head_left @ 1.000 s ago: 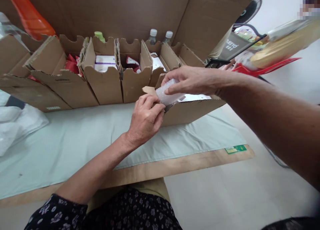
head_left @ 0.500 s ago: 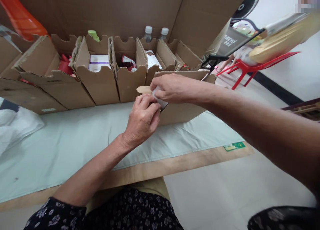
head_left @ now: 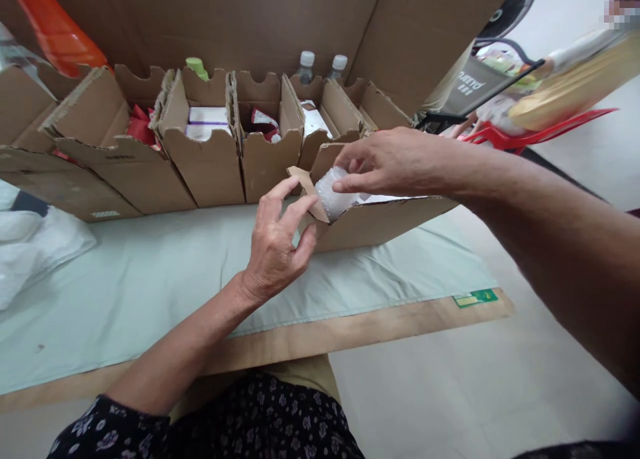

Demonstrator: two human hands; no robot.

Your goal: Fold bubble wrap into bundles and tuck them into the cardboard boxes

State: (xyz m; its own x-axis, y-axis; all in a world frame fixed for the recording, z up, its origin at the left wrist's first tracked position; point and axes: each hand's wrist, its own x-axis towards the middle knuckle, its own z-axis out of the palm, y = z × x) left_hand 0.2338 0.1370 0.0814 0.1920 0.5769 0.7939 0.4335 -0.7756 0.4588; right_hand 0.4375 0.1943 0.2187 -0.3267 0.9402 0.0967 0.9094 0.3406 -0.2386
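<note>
A narrow cardboard box [head_left: 390, 224] lies in front of the row, its end flap [head_left: 309, 191] standing out at the left. At the mouth of this box sits a white bubble-wrapped item [head_left: 334, 194]. My left hand [head_left: 284, 236] touches the flap with its fingers spread, holding nothing. My right hand [head_left: 377, 159] comes from the right, thumb and fingers around the top of the wrapped item. Something white shows inside the box beside it.
Several open cardboard bins [head_left: 205, 166] stand behind, with red and white packages inside. White plastic [head_left: 45, 246] lies at the left on the pale green cloth [head_left: 165, 272]. Two capped bottles [head_left: 307, 66] stand behind the bins. A person sits on a red chair [head_left: 545, 138] at the back right.
The flap and box mouth have opened out, showing more of the wrapped item. My left fingers have spread apart, and my right hand has moved slightly right.
</note>
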